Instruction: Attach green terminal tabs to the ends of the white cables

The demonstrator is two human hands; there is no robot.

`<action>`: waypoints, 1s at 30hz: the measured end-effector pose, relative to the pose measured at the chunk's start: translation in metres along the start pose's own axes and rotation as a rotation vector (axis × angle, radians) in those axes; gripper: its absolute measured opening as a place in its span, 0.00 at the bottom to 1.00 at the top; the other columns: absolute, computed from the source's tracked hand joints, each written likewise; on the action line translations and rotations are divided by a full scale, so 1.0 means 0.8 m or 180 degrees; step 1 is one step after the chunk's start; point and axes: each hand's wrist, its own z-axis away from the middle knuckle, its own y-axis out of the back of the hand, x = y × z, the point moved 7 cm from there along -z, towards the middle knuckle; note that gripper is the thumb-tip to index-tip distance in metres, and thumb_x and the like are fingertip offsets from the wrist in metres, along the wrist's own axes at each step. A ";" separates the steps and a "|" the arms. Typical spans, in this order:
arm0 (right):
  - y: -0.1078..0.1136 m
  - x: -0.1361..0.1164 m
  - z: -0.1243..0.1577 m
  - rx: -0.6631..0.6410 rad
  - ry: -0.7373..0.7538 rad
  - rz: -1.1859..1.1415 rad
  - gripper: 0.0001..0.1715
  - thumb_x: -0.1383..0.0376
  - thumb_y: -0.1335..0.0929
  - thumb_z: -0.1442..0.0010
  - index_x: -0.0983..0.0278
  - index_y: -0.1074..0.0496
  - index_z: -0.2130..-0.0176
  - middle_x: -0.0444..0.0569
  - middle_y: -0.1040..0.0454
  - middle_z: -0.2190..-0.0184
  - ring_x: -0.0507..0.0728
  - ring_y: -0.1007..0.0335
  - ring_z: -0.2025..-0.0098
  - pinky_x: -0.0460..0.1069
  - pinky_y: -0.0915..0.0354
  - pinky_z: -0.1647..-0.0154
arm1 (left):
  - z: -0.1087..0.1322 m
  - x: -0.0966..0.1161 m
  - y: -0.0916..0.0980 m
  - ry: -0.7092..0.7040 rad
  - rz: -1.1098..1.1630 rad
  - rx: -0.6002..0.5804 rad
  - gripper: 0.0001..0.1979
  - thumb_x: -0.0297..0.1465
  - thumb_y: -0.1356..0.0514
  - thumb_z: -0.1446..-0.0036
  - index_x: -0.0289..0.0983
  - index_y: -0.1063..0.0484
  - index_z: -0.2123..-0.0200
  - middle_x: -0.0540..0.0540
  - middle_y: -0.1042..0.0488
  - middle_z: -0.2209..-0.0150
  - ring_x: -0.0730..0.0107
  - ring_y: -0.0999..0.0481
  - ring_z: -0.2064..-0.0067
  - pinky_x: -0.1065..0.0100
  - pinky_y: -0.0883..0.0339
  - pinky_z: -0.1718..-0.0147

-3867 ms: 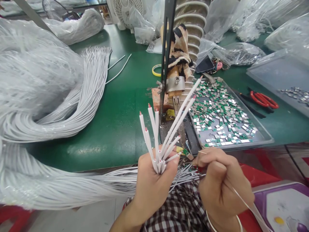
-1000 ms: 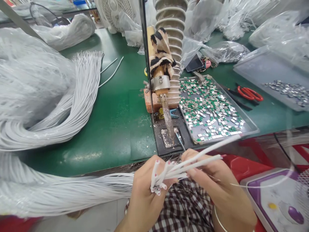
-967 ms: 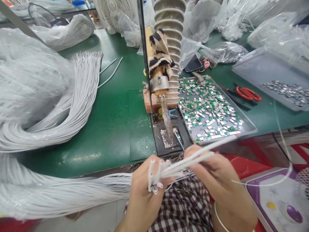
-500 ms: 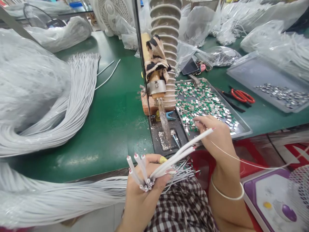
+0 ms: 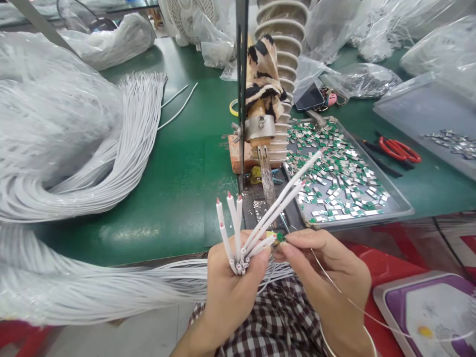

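Note:
My left hand (image 5: 231,287) is closed around a bundle of white cables (image 5: 283,210), whose ends fan upward and show reddish wire tips. Between the thumb and fingertips of my right hand (image 5: 330,270) is a small green circuit board (image 5: 280,237), right beside the left fingers and a cable end. A thin pale wire (image 5: 327,273) runs from my right hand toward the lower right. Just beyond both hands, a clamped soldering iron (image 5: 265,171) points down over a dark base. Something yellow shows at my left fingertip, partly hidden.
A tray (image 5: 408,209) of loose green boards lies right of the iron, with red-handled pliers (image 5: 399,148) beyond. Cable bundles (image 5: 143,119) cover the left side. A ribbed hose (image 5: 280,25) rises behind the iron. A purple-and-white device (image 5: 427,312) sits lower right.
My right hand has moved from the board tray down and left to my left hand, now with a small green board in its fingers. The whole view has shifted slightly.

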 end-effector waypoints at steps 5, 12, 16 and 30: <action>0.001 0.000 0.004 0.0090 0.0268 0.0174 0.12 0.77 0.30 0.41 0.61 0.27 0.62 0.37 0.24 0.71 0.45 0.25 0.71 0.36 0.28 0.67 | 0.000 0.000 0.000 0.0105 0.0103 0.0007 0.09 0.24 0.42 0.40 0.38 0.26 0.71 0.52 0.18 0.68 0.74 0.21 0.67 0.76 0.31 0.63; 0.012 -0.015 0.016 0.0440 0.1062 0.1244 0.17 0.78 0.35 0.38 0.66 0.28 0.51 0.46 0.21 0.62 0.49 0.22 0.62 0.42 0.26 0.58 | -0.007 -0.001 0.001 0.0244 -0.0052 0.0009 0.08 0.25 0.42 0.42 0.37 0.26 0.72 0.54 0.24 0.74 0.77 0.30 0.74 0.76 0.36 0.72; 0.004 -0.031 0.010 0.0391 0.1541 0.1550 0.17 0.80 0.31 0.41 0.68 0.25 0.54 0.49 0.21 0.56 0.53 0.24 0.54 0.47 0.27 0.50 | -0.011 -0.001 0.001 0.0313 -0.0038 -0.0013 0.08 0.25 0.42 0.42 0.37 0.26 0.73 0.54 0.27 0.77 0.78 0.36 0.77 0.76 0.40 0.75; -0.002 -0.042 -0.001 0.0194 0.1532 0.1702 0.17 0.78 0.30 0.43 0.66 0.25 0.54 0.50 0.23 0.55 0.53 0.26 0.52 0.48 0.29 0.45 | -0.016 -0.002 0.001 0.0408 0.0260 0.0040 0.08 0.27 0.42 0.41 0.38 0.28 0.73 0.54 0.36 0.80 0.73 0.36 0.75 0.73 0.41 0.76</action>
